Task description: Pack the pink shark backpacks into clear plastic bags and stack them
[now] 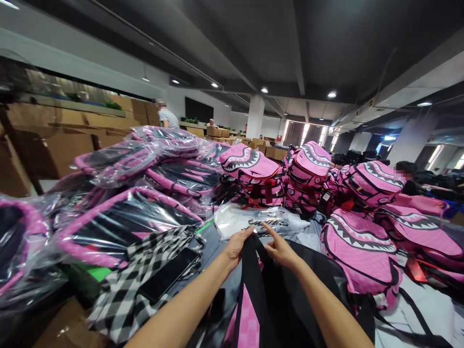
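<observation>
A black and pink backpack (308, 270) lies in front of me, its black back side up. My left hand (237, 247) is closed on the upper end of a black shoulder strap (250, 270), pinching it between thumb and fingers. Just right of the strap is my right hand (282, 249), index finger stretched out and thumb apart from it; its other fingers are curled and partly hidden. Beyond both hands lies a clear plastic bag (228, 222) with black print.
Bagged pink and black backpacks (126, 217) are heaped at left. Unbagged pink backpacks (250, 164) with shark-teeth flaps stand behind and at right. A phone (168, 275) rests on black-and-white checked cloth (119, 299). Cardboard boxes (68, 150) and a person (168, 117) are farther back.
</observation>
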`<state>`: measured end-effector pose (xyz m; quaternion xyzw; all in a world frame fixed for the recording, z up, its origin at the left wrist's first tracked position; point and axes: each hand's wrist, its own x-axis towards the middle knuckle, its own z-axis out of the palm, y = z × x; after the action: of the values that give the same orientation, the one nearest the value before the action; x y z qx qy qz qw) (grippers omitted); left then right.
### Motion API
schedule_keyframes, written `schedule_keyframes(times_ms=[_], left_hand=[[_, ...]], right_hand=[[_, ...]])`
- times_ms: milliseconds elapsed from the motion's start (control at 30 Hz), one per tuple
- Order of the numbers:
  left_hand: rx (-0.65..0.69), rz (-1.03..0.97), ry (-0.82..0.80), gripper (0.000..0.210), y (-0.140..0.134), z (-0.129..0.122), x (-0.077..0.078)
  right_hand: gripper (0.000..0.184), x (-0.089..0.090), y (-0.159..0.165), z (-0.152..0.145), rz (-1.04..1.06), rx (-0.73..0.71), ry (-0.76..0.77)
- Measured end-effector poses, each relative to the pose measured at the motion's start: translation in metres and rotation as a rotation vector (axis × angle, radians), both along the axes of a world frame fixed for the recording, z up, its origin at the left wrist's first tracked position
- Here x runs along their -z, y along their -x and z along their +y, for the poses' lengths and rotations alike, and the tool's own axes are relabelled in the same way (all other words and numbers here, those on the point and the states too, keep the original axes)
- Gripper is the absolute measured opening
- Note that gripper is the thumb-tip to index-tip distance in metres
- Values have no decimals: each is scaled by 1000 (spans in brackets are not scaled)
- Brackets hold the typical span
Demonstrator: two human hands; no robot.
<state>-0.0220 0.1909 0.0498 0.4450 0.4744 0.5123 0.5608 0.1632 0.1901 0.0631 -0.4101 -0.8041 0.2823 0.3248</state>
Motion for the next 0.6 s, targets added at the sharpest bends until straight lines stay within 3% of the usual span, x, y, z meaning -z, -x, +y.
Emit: schedule_keyframes(times_ms=[167,300,367,467,533,600], left_hand=[[191,-142,-180,56,-2,-24,-59],[178,41,-336,56,-19,-40,-88],[151,133,-427,57,-29,-40,-96],[151,170,-476,57,-41,-27,-97],[194,166,-447,57,-53,-13,-86],[265,235,-424,56,-71,1,-65]], right_hand=[[19,-41,9,2,89,-14,-157],[32,-47,-6,-20,92,19,-191],[35,-39,-15,-37,92,100,-183],[31,-10,-26,-80,53,172,-134],[26,15,-32,-122,-48,156,-73],[27,37,-43,-166,-170,148,-6]])
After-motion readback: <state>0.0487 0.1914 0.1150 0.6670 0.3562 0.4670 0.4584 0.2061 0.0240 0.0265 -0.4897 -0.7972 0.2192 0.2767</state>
